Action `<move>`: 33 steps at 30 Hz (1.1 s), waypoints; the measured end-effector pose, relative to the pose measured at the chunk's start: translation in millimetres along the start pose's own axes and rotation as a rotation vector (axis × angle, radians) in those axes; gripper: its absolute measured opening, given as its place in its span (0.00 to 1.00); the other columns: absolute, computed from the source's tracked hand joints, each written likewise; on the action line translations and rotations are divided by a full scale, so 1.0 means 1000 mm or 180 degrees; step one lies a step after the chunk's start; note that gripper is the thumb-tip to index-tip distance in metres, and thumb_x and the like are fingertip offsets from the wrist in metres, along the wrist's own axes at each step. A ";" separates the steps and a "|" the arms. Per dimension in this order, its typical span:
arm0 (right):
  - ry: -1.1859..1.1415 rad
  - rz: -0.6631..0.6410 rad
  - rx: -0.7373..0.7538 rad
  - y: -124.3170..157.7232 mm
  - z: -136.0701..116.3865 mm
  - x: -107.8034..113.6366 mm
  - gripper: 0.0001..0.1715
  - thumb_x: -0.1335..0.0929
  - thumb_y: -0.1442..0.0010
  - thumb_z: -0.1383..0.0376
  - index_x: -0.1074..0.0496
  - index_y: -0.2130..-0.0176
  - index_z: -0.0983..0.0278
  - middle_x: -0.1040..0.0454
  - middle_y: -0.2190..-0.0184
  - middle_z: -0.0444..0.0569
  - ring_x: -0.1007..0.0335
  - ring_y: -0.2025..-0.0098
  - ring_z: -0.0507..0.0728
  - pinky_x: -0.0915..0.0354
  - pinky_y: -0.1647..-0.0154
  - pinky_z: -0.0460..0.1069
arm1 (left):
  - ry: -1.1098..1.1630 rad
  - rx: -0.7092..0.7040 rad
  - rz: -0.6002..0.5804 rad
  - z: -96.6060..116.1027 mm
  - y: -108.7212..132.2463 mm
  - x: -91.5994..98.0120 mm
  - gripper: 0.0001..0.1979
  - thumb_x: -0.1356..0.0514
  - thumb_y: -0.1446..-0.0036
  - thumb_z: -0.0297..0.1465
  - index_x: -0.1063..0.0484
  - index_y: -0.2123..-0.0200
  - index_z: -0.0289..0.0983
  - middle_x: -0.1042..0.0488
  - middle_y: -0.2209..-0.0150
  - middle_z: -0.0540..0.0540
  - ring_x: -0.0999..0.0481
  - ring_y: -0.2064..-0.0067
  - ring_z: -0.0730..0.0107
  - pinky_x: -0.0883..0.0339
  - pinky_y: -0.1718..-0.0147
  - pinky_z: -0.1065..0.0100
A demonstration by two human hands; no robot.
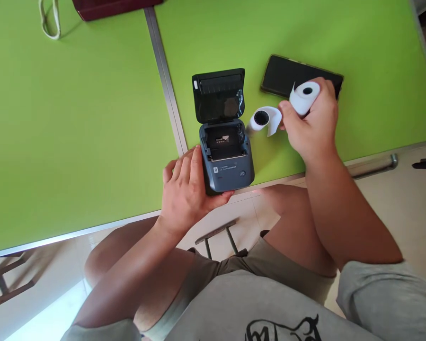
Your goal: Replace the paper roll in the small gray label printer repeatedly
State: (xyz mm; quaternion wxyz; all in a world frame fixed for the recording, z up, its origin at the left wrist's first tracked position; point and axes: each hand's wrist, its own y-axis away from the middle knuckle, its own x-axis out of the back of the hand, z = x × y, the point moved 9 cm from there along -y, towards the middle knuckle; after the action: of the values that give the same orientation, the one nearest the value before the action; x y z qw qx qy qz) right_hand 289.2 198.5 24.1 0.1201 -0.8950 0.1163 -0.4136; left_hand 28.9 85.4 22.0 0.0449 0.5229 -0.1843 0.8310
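Observation:
A small dark blue-grey printer [227, 166] stands at the near edge of the green table [92, 132], its lid [219, 97] swung open and its paper bay empty. My left hand [186, 189] is wrapped round the printer's left side and front corner. My right hand [310, 125] is closed on a white paper roll [304, 97], held just above the table to the right of the printer. A second white paper roll [264, 119] lies on the table between the printer and my right hand, its loose end curling up.
A black phone [287, 76] lies flat behind my right hand. A metal seam [165, 80] divides the two green tabletops. A dark red object [110, 7] and a white cord loop [49, 21] sit at the far edge. My knees are below the table edge.

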 end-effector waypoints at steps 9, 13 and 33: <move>-0.0096 -0.0106 0.0158 0.002 -0.011 0.004 0.30 0.23 0.47 0.69 0.35 0.49 0.57 0.20 0.51 0.57 0.25 0.52 0.61 0.34 0.47 0.56 | -0.0191 -0.0060 0.0019 0.005 -0.002 0.002 0.54 0.46 0.42 0.67 0.41 0.31 0.28 0.24 0.41 0.24 0.23 0.43 0.38 0.38 0.42 0.46; 0.0099 -0.0062 0.0086 0.004 -0.008 0.005 0.33 0.25 0.45 0.68 0.34 0.42 0.62 0.18 0.52 0.59 0.24 0.51 0.63 0.35 0.46 0.58 | -0.0192 -0.0066 -0.0005 0.004 -0.001 0.002 0.53 0.46 0.41 0.66 0.41 0.30 0.28 0.24 0.41 0.25 0.23 0.42 0.39 0.38 0.42 0.47; -0.0019 -0.0438 0.1519 0.044 -0.087 0.003 0.29 0.32 0.37 0.67 0.36 0.39 0.52 0.28 0.39 0.54 0.30 0.36 0.69 0.27 0.39 0.66 | -0.0367 -0.0157 0.0050 0.007 -0.001 0.003 0.56 0.54 0.39 0.69 0.38 0.34 0.21 0.24 0.43 0.23 0.22 0.44 0.41 0.38 0.43 0.49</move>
State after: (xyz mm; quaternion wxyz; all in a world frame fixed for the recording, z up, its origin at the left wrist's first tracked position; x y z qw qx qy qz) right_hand 219.2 146.3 67.1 0.3000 -0.8483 -0.0463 -0.4340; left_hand 34.0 83.7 27.6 0.0406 0.5671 -0.2111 0.7951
